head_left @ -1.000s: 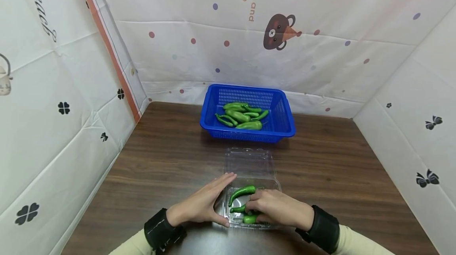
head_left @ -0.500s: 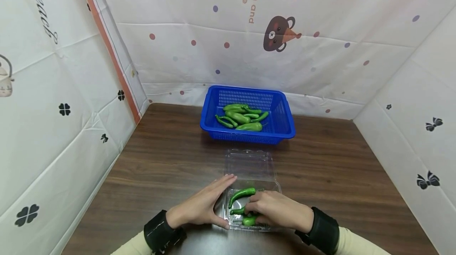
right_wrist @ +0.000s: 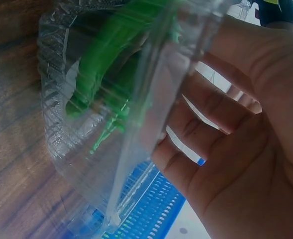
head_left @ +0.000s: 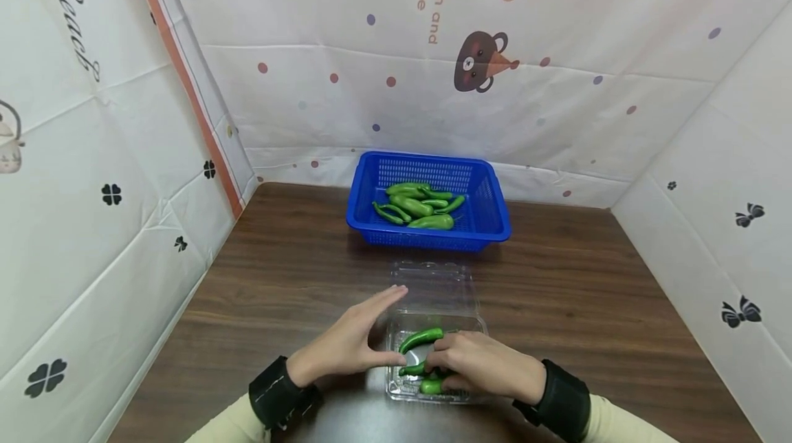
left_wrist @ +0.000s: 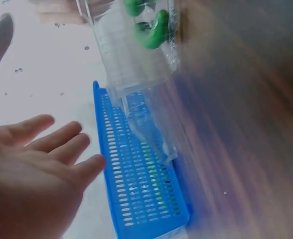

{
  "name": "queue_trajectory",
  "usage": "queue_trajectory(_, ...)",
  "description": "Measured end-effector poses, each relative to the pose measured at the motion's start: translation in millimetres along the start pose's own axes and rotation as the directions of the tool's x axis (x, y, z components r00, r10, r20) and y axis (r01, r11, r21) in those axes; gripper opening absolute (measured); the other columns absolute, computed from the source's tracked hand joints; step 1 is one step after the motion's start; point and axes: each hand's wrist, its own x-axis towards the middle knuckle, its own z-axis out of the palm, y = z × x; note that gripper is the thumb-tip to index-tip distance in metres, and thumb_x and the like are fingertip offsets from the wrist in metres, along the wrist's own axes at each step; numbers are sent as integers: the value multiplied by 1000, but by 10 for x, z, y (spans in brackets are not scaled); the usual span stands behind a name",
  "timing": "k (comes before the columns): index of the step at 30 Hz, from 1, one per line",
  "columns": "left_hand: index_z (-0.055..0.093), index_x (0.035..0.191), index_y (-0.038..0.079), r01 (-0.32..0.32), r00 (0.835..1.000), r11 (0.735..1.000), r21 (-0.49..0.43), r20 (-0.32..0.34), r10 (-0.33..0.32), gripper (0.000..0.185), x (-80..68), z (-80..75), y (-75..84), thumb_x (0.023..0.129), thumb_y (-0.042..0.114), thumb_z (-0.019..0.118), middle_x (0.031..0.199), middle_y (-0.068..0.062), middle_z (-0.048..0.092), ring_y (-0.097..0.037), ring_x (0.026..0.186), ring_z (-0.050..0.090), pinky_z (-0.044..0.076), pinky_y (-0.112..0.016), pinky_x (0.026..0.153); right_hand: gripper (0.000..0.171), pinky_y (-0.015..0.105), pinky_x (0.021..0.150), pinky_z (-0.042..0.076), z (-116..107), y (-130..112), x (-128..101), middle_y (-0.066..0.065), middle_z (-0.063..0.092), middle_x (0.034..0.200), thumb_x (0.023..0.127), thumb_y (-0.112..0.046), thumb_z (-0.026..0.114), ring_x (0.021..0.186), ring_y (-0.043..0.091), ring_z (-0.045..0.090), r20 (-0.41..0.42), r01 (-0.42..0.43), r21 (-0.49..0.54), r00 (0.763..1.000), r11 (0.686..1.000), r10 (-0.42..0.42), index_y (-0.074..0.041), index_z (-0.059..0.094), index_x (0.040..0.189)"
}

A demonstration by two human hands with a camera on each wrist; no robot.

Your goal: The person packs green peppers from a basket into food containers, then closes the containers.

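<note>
A clear plastic clamshell box (head_left: 405, 395) stands on the table with its lid folded back. Several green peppers lie in it, among them a curved one (head_left: 422, 338) at the back and one (head_left: 431, 386) near the front rim. My right hand (head_left: 485, 364) reaches in over the box's right side, fingers curled onto a middle green pepper (head_left: 412, 369); its far end is hidden under them. In the right wrist view the box wall partly veils the fingertips. My left hand (head_left: 346, 343) is at the box's left side, fingers straight and thumb spread, holding nothing.
Behind the box a blue plastic basket (head_left: 427, 240) holds several more green peppers. The lid (head_left: 433, 288) lies flat between box and basket. White printed sheets (head_left: 346, 106) enclose the brown wooden table (head_left: 272, 278) at the back and both sides.
My left hand has risen slightly off the box's left edge, its fingertips shifting back and its thumb swinging inward. My right hand stays in almost the same place at the pepper.
</note>
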Motion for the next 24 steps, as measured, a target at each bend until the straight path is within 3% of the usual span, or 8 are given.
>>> queue_trajectory(5,34,161,13,-67,983,997,31,-167,71,94,97,-83,-29,86,42,84,162,-9,39,-28,147,39,39,-50,115,21,6,66,41,-60,2,0,-13,64,90,86,-20,85,80,-8,53,-10,3,-41,1000,999,-3,-22,74,104)
queue_trajectory(10,39,158,10,-59,950,996,59,-304,75,88,210,-194,-77,87,35,83,160,-8,43,-26,146,41,37,-46,117,20,11,67,44,-148,17,12,-10,65,92,89,-22,83,81,-5,55,-32,20,-97,999,995,-23,-20,72,106)
queue_trajectory(17,37,160,12,-1,907,998,68,-420,29,82,347,-309,-199,94,41,75,161,-12,41,-26,148,39,35,-49,119,18,15,70,50,-338,19,57,-7,65,93,90,-24,81,83,0,60,-114,37,-163,992,986,-56,-20,73,106)
queue_trajectory(24,33,161,12,131,858,991,-12,-499,-120,75,483,-409,-318,101,45,63,165,-8,34,-24,151,32,29,-51,121,16,21,70,53,-623,93,222,-5,63,90,91,-23,81,82,6,61,-237,42,-235,966,971,-99,-17,73,103)
